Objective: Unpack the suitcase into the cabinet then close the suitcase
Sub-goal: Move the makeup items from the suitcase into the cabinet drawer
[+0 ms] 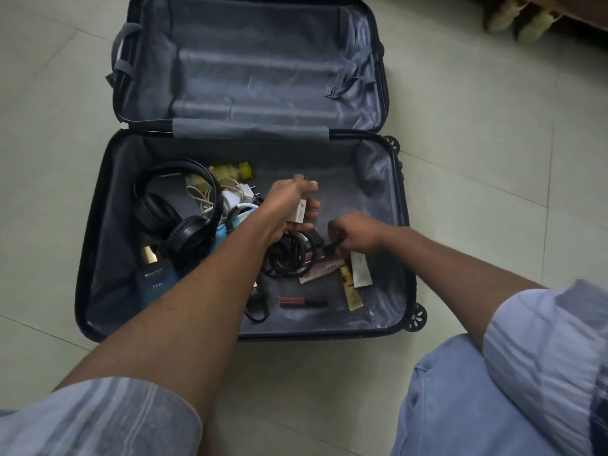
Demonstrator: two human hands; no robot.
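Suitcase lies open flat on the tiled floor; far half bare lining, near half holds the small items. No cabinet in view.

Left grip: fingers curled round a small white box, with a second small pale piece pinched at the fingertips above it; what that piece is, cannot tell. Hand is over the middle of the near half.

Right grip: fingers curled, pinching a small dark item just beside the coiled black cable. Whether that item is the cable's own end, cannot tell.

Outward, near half: black headphones toward the left edge, blue perfume box with gold cap at the near-left corner, white charger and cord and a yellow-green item toward the hinge edge. Tubes and sachets under and near the right hand; a lip pencil toward the near edge.

Risks, judged:
- If the dark item is joined to the cable, lifting it would drag the coil and scatter the tubes.
- Left hand already holds two things; adding a third could drop the box.
- Many loose items remain; closing the lid is far off.
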